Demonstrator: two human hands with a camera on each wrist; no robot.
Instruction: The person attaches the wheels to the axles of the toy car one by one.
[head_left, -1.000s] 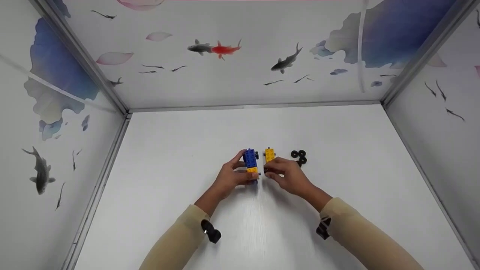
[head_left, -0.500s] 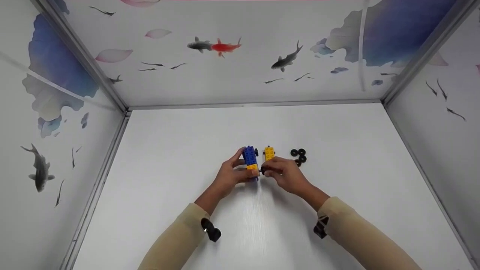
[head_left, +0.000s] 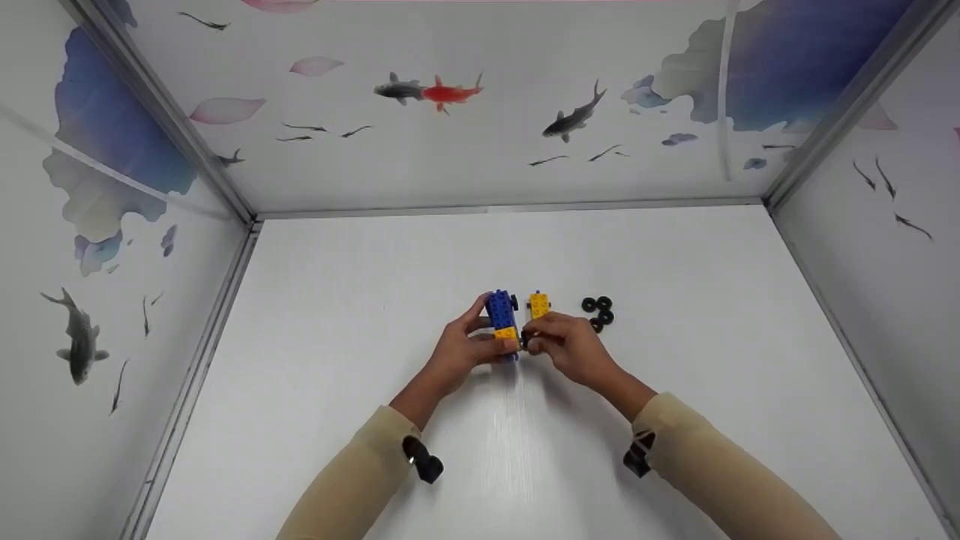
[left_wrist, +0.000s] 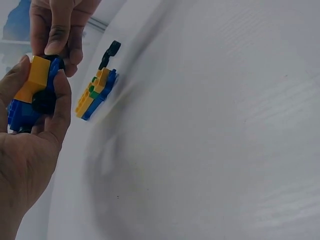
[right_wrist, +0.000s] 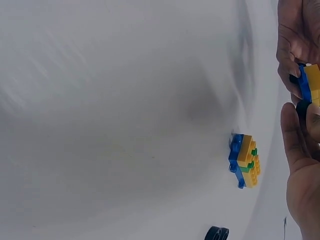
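Note:
My left hand (head_left: 461, 352) grips a toy car (head_left: 500, 310) built of blue and yellow bricks, thumb on one side and fingers on the other. Black wheels show on its sides, one of them (left_wrist: 44, 102) plain in the left wrist view. Between the thumb and fingers of my right hand (head_left: 574, 346) is a small black wheel (right_wrist: 302, 108), pressed against the car's near right side. A second brick build (right_wrist: 245, 160), yellow and green on a blue base, stands on the table just beyond the right hand, which hides part of it in the head view.
Several loose black wheels (head_left: 598, 312) lie in a cluster right of the second build. The white table (head_left: 337, 300) is bounded by panels printed with fish, at the back (head_left: 487, 150) and both sides.
My right hand has shifted slightly left, bringing the wheel from a small gap up against the car's side. The left hand keeps its grip on the car.

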